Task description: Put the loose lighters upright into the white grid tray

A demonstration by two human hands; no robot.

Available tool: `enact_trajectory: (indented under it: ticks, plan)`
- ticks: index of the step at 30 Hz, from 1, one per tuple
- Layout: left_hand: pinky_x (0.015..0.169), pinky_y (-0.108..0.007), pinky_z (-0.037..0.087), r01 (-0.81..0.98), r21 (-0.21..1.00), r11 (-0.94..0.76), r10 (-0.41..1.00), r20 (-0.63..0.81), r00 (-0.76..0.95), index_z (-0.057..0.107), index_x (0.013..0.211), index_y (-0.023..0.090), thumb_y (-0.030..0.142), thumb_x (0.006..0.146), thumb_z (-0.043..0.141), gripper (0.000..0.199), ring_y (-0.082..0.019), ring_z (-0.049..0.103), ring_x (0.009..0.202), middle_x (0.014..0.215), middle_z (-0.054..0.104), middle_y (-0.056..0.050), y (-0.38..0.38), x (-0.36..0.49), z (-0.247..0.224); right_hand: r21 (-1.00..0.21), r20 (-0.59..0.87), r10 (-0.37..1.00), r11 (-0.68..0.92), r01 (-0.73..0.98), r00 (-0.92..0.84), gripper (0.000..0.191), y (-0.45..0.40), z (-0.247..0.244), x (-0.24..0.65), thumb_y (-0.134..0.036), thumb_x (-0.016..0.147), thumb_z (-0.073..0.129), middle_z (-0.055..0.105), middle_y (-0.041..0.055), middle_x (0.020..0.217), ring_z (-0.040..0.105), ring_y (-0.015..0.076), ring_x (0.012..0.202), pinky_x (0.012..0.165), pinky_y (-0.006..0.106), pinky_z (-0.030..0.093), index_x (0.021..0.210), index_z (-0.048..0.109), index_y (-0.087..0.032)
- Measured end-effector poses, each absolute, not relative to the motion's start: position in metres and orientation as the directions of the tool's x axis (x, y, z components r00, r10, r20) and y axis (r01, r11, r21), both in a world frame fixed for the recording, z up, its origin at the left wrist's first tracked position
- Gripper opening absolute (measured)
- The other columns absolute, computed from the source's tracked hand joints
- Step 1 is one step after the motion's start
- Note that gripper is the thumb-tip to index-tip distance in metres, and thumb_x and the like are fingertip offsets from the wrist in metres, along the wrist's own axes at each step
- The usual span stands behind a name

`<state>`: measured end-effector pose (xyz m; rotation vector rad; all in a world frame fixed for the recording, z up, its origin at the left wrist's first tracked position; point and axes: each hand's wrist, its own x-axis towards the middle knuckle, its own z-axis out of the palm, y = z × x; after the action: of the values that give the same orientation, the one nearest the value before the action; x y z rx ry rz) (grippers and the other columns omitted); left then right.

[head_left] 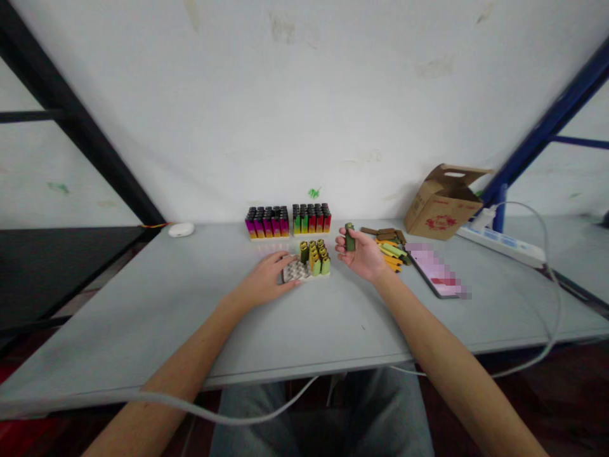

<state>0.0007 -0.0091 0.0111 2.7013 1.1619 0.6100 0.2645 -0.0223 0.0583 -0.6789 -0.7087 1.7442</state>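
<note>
A white tray (295,271) with rows of holes lies on the table, several yellow-green lighters (314,259) and a dark green one standing upright in its right part. My left hand (266,279) grips the tray's left end, thumb along the near side and fingers over the far side. In my right hand (364,255), to the right of the tray, a dark green lighter (350,238) is held upright between thumb and fingers. Beside that hand lies a loose pile of yellow, green and brown lighters (392,254), partly hidden by it.
Behind the tray stand two full racks of lighters, one purple and orange (267,225), one green and red (311,221). Rightward are a phone (435,273), an open cardboard box (442,206) and a power strip (504,244). A white case (181,230) sits far left; a cable (228,419) crosses in front.
</note>
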Motion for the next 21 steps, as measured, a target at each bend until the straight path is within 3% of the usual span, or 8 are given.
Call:
enact_trajectory:
  ticks: [5, 10, 15, 18, 21]
  plan:
    - [0.109, -0.044, 0.035, 0.661, 0.279, -0.696, 0.717, 0.324, 0.617, 0.051, 0.132, 0.015, 0.056, 0.084, 0.054, 0.063, -0.031, 0.046, 0.126, 0.135, 0.048, -0.016, -0.008, 0.0, 0.01, -0.772, -0.053, 0.968, -0.196, -0.605, -0.246, 0.012, -0.019, 0.051, 0.263, -0.027, 0.08, 0.056, 0.068, 0.002, 0.087, 0.062, 0.0129, 0.076, 0.06, 0.023, 0.049, 0.086, 0.064, -0.02]
    - [0.108, -0.044, 0.035, 0.662, 0.273, -0.698, 0.715, 0.328, 0.618, 0.051, 0.131, 0.015, 0.056, 0.084, 0.054, 0.062, -0.03, 0.046, 0.126, 0.134, 0.049, -0.015, -0.008, -0.001, 0.01, -0.914, 0.132, 0.981, 0.065, -0.4, -0.142, 0.02, -0.012, 0.043, 0.265, -0.027, 0.072, 0.069, 0.068, -0.0004, 0.082, 0.061, 0.0111, 0.078, 0.073, 0.022, 0.047, 0.091, 0.07, -0.019]
    - [0.108, -0.045, 0.036, 0.662, 0.271, -0.699, 0.714, 0.32, 0.622, 0.05, 0.131, 0.015, 0.055, 0.084, 0.053, 0.062, -0.03, 0.047, 0.125, 0.134, 0.05, -0.016, -0.008, -0.001, 0.011, -0.92, 0.278, 0.96, 0.258, -0.296, -0.027, 0.035, -0.009, 0.046, 0.268, -0.032, 0.065, 0.078, 0.072, 0.0006, 0.086, 0.065, 0.0143, 0.083, 0.085, 0.031, 0.047, 0.096, 0.064, -0.021]
    - [0.108, -0.046, 0.036, 0.66, 0.279, -0.698, 0.715, 0.329, 0.617, 0.051, 0.131, 0.015, 0.055, 0.084, 0.055, 0.062, -0.031, 0.046, 0.125, 0.134, 0.049, -0.016, -0.007, -0.001, 0.01, -0.916, 0.332, 0.943, 0.321, -0.24, -0.008, 0.034, -0.011, 0.052, 0.258, -0.036, 0.066, 0.077, 0.072, 0.0018, 0.086, 0.066, 0.0162, 0.085, 0.085, 0.034, 0.049, 0.091, 0.059, -0.021]
    - [0.108, -0.046, 0.036, 0.659, 0.286, -0.695, 0.717, 0.335, 0.611, 0.052, 0.13, 0.015, 0.054, 0.083, 0.057, 0.061, -0.031, 0.047, 0.125, 0.134, 0.05, -0.016, -0.007, -0.001, 0.009, -0.898, 0.438, 0.898, 0.437, -0.04, -0.03, 0.027, -0.014, 0.057, 0.237, -0.038, 0.072, 0.071, 0.07, 0.0037, 0.091, 0.065, 0.016, 0.084, 0.079, 0.031, 0.051, 0.088, 0.061, -0.019]
